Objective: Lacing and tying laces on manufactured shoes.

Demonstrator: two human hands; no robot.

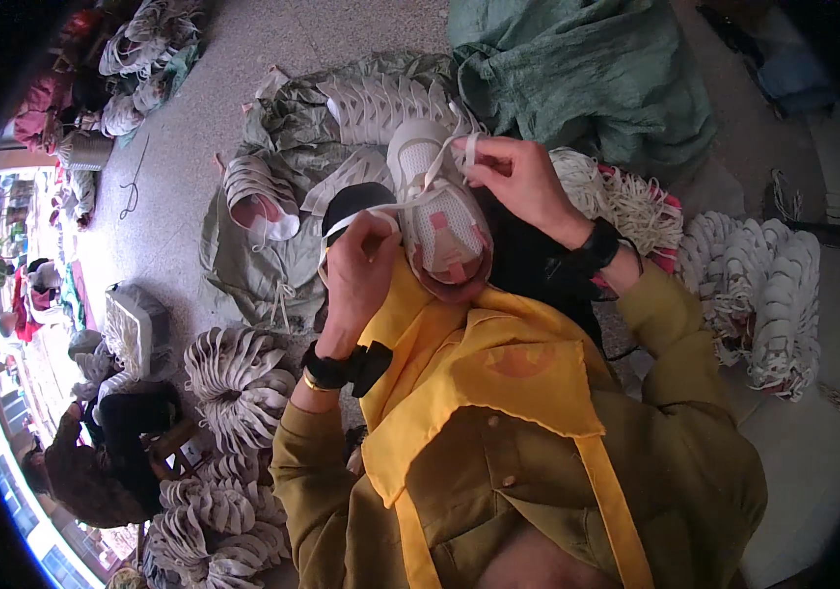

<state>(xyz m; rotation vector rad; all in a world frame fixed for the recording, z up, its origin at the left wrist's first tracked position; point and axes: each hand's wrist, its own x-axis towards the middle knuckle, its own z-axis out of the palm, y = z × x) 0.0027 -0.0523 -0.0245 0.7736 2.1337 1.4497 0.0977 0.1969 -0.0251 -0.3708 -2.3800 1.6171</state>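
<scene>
A white mesh shoe upper (439,224) with pink patches lies in my lap, its toe pointing away from me. A white shoelace (408,204) runs across it between my two hands. My left hand (362,267), left of the upper, pinches one part of the lace. At the upper's right side my right hand (518,182) is closed, with a loop of the lace between thumb and fingers. A yellow apron (479,363) covers my front and reaches up to the upper's heel end.
Stacked shoe uppers (380,110) lie on a grey-green sheet (292,133) ahead. A green sack (577,79) is at the far right. A bundle of white laces (641,211) and more stacked uppers (783,304) lie right; further uppers (233,383) are left. Another person (96,471) sits far left.
</scene>
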